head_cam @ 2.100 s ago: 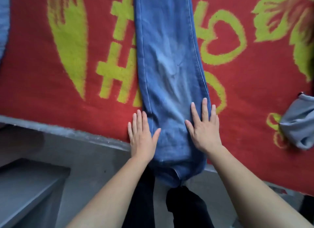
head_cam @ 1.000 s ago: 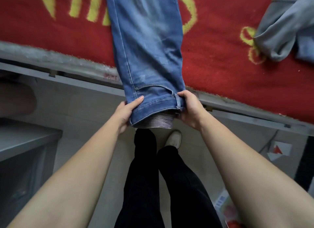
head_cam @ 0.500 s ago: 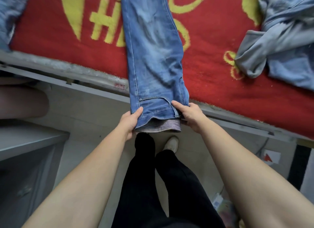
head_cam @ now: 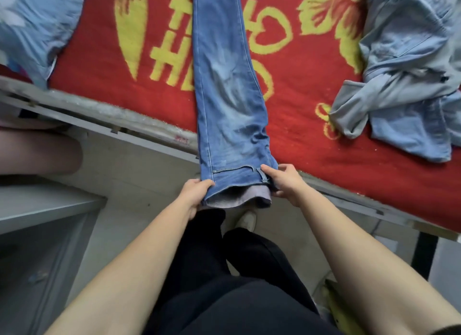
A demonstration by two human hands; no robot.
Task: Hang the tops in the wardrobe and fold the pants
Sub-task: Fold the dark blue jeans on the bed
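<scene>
Blue jeans (head_cam: 229, 90) lie lengthwise on a red bed cover with yellow patterns (head_cam: 104, 68), folded leg on leg, their waistband hanging over the near bed edge. My left hand (head_cam: 194, 193) grips the waistband's left corner. My right hand (head_cam: 283, 182) pinches the right corner at a belt loop. A striped lining shows under the waistband. A light blue denim top (head_cam: 404, 68) lies crumpled on the cover at the right. Another light blue garment (head_cam: 35, 25) lies at the far left.
The grey bed frame edge (head_cam: 119, 125) runs diagonally across the view. A grey cabinet (head_cam: 42, 210) stands low at the left. My legs in black trousers (head_cam: 224, 272) and a pale shoe (head_cam: 245, 221) stand on the floor below the bed.
Both hands went from pressing flat on the jeans to gripping the waistband corners at the bed edge. Over the last half second the grip has held and the view has widened.
</scene>
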